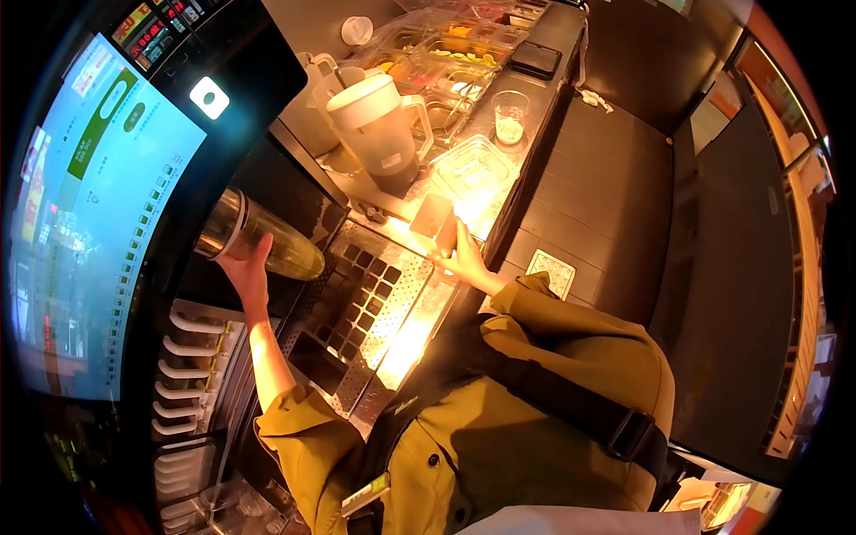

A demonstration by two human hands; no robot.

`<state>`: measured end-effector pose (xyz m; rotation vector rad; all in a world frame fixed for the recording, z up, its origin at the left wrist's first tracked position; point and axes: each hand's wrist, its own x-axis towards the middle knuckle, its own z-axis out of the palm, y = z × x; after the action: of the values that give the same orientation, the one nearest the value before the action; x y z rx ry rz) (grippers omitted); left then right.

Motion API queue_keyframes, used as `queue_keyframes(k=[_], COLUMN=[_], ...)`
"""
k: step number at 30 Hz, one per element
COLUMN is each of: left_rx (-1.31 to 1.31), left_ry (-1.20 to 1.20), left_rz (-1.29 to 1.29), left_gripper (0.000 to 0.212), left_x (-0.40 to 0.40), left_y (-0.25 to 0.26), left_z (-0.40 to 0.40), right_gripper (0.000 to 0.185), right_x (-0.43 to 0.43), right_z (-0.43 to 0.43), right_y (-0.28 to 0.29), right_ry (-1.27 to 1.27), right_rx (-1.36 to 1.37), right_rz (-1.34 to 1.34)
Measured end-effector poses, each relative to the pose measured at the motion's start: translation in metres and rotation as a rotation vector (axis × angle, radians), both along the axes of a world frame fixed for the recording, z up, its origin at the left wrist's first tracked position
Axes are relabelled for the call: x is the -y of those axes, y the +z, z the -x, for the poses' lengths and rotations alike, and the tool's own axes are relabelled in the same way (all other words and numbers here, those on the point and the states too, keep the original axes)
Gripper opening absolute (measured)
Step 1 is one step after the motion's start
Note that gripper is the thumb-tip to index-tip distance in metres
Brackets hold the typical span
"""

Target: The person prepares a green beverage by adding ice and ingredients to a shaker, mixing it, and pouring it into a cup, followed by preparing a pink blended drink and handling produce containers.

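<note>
My left hand [249, 267] grips a tall clear shaker cup [277, 244] around its side. The cup lies tilted, with yellowish-green contents towards its lower right end and a band around its other end. On the other side, my right hand [467, 259] holds a small square-sided container [433, 221] by its side, just above the metal counter. What that container holds cannot be made out. Below and between my hands lies a perforated metal drip tray [401, 311] with rows of square openings.
A lidded plastic pitcher [378, 127] stands beyond my hands. Beside it are a clear rectangular tub [473, 167] and a clear cup [510, 124]. Topping pans [468, 57] fill the far counter. A lit screen [100, 221] and several white handles [190, 351] line the left.
</note>
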<state>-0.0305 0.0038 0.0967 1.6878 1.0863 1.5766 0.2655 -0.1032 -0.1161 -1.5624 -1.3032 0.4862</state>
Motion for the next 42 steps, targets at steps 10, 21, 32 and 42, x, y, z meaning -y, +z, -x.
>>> queue_keyframes(k=[10,21,32,42], left_rx=[0.052,0.222,0.105,0.143], left_ry=[-0.055,-0.242,-0.127,-0.16], left_rz=[-0.048,-0.141,-0.024,-0.185], left_gripper=[0.079,0.089,0.081,0.087], left_x=[-0.008,-0.016,-0.009,-0.012], left_y=[-0.011,-0.01,-0.009,-0.009], left_z=[0.006,0.003,0.009,0.0], right_gripper=[0.091,0.082,0.089,0.09], right_x=[0.002,0.0,-0.006,0.001], right_z=[-0.001,0.002,0.002,-0.001], right_y=[0.002,0.007,-0.021,-0.017], right_ry=[0.024,0.121,0.028,0.072], right_rx=[-0.002,-0.232,-0.122,-0.112], right_rz=[0.008,-0.098,-0.005,-0.08])
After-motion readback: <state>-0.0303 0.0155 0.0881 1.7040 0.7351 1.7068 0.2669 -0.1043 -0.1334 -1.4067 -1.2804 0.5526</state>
